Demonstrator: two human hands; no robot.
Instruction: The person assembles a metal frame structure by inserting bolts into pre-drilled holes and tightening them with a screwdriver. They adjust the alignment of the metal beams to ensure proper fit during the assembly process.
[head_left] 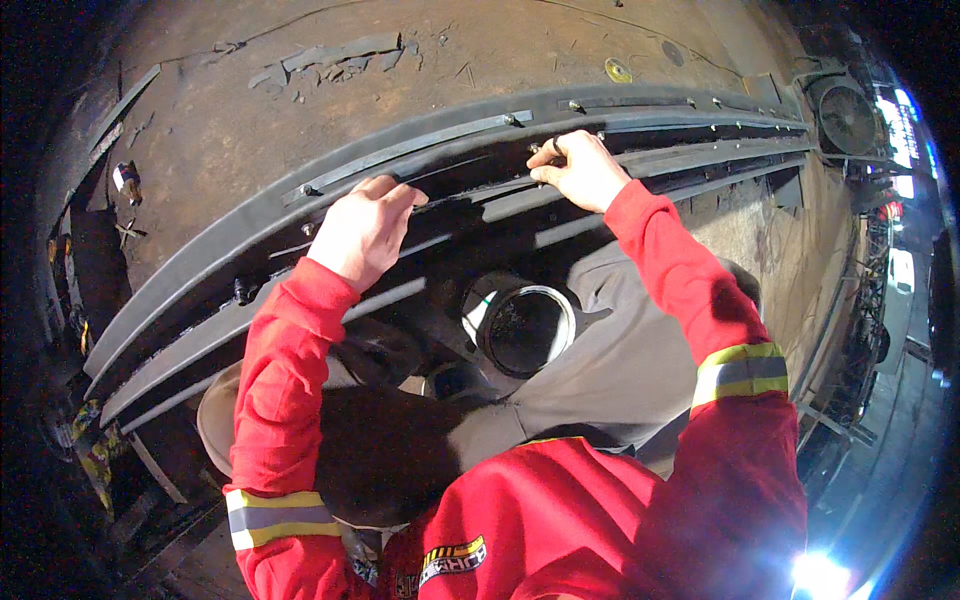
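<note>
A long, curved rubber-like strip [225, 235] with metal flat bars [430, 140] runs from the lower left to the far right. Bolts [575, 106] stick out along it at intervals. My right hand [585, 172] pinches a small bolt end at the strip's inner edge, thumb and forefinger together; a dark ring sits on one finger. My left hand [362, 228] is closed over the dark gap of the strip, fingertips pressed together. Whatever lies between them is too small to make out.
An open round can [527, 330] with dark contents stands between my legs. Torn dark scraps [340, 55] and a yellow disc [618, 70] lie on the brown surface beyond. A round fan-like part [846, 115] is at the far right; a bright lamp [820, 575] glares at lower right.
</note>
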